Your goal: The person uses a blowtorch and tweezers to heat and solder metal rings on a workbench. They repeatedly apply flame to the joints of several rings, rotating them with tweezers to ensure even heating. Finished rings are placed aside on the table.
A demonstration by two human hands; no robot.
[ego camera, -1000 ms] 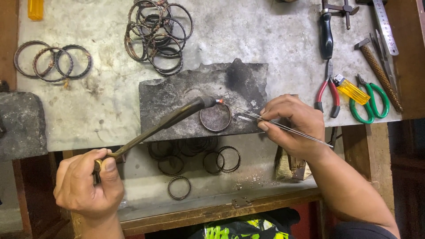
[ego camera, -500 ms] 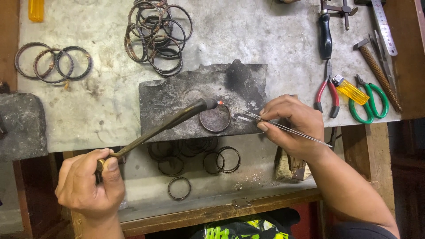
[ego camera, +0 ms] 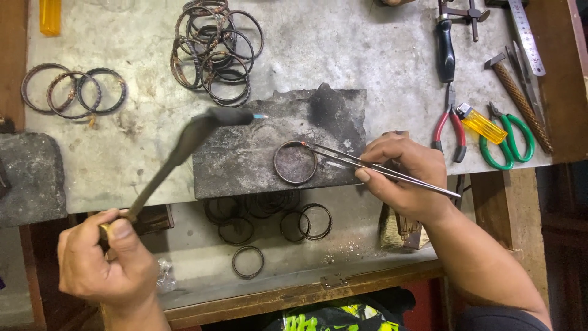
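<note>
Two hands work over my scuffed grey bench (ego camera: pixel 367 55): right hand (ego camera: pixel 404 178) pinching tweezers (ego camera: pixel 380 167) at the bangle (ego camera: pixel 295 162), left hand (ego camera: pixel 107 260) gripping the torch (ego camera: pixel 184 147), now swung left.

Grey workbench (ego camera: pixel 367 55) carries a dark slab (ego camera: pixel 245 159) in the middle, loose bangles (ego camera: pixel 214 49) far left, and pliers (ego camera: pixel 450 125), lighter (ego camera: pixel 481 122) and hammer (ego camera: pixel 520 101) far right.
</note>
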